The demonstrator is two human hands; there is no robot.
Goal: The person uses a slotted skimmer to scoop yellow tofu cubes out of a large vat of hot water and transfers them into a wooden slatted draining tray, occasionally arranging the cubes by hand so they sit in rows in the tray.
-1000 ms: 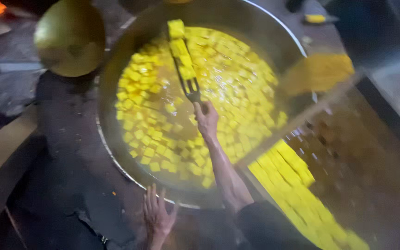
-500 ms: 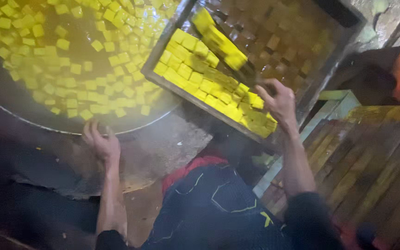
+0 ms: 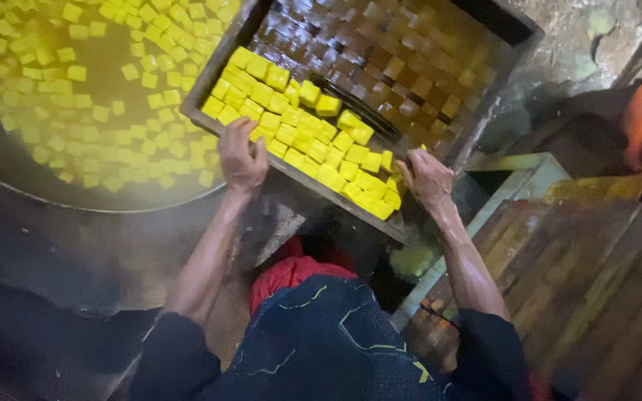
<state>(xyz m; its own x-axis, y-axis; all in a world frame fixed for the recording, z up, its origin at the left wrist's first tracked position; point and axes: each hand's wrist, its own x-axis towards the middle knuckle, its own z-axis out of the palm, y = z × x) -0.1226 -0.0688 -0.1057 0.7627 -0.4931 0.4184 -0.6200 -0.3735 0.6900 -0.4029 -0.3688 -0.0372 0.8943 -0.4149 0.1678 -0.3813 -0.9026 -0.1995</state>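
Big round vat (image 3: pixel 9 178) far left, yellow liquid full of floating yellow cubes (image 3: pixel 76 74). Wooden tray (image 3: pixel 440 141) centre-right, one corner overlapping vat rim, brown grid base bare at far end. Yellow blocks (image 3: pixel 313 141) banked in rows along tray's near edge. Your left hand (image 3: pixel 241 156) closed over near edge, fingers among blocks. Your right hand (image 3: pixel 426 178) gripping near-right corner. Wooden slats (image 3: pixel 596 275) near right.

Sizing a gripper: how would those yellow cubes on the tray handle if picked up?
The yellow cubes look wet and glossy, so probably slippery. Some lie tumbled on the tray, so likely light and easily shifted. Flat faces: unlikely to roll.
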